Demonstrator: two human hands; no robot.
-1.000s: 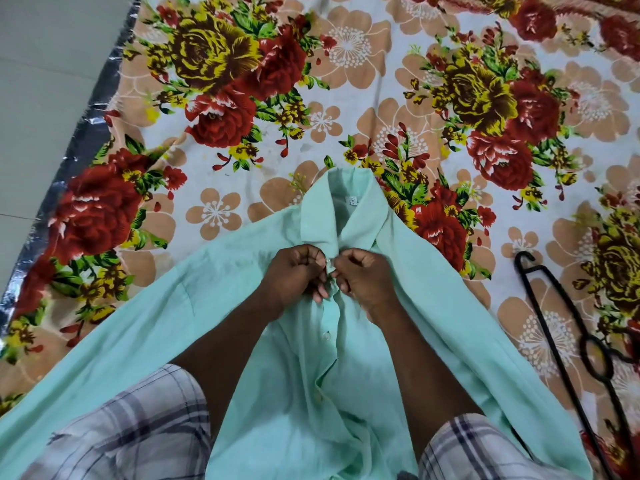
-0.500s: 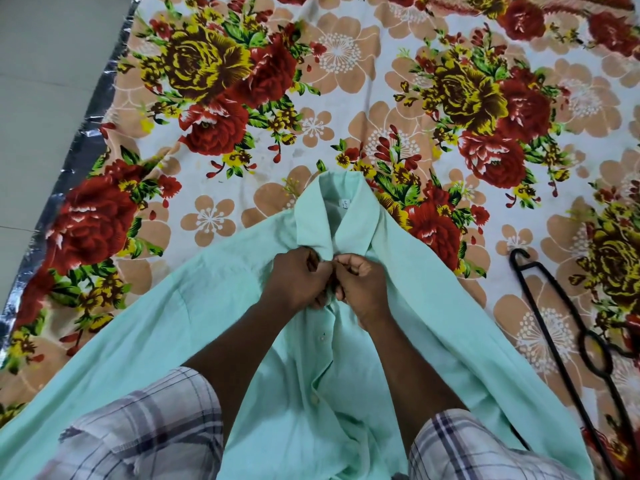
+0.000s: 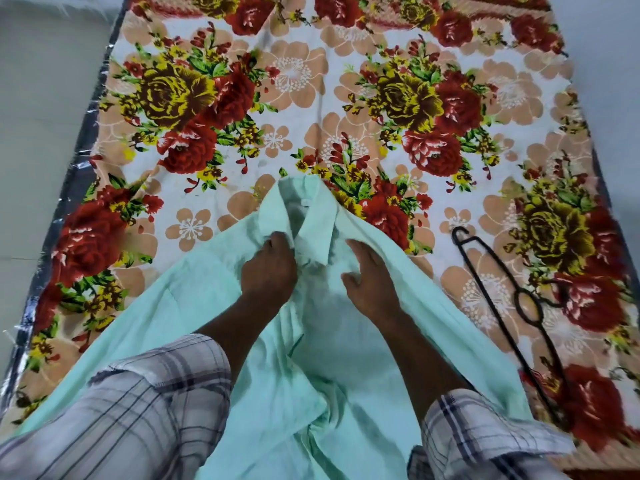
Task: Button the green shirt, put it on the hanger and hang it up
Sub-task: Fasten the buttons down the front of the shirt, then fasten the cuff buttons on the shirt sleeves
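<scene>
The mint-green shirt (image 3: 194,306) lies front up on the flowered sheet, collar pointing away from me. My left hand (image 3: 268,268) is closed on the fabric just left of the collar and placket. My right hand (image 3: 370,285) rests flat on the shirt's right chest with fingers spread, holding nothing. A black hanger (image 3: 498,292) lies on the sheet to the right of the shirt, hook end farthest from me, apart from both hands.
The flowered sheet (image 3: 311,98) covers a mat with a shiny silver edge (image 3: 79,174) along the left. Grey floor (image 3: 41,98) lies beyond that edge. My checked sleeves fill the bottom corners.
My hands, pinched together at the top button before, have separated. The right one let go and opened flat on the shirt; the left stays closed on fabric by the collar.
</scene>
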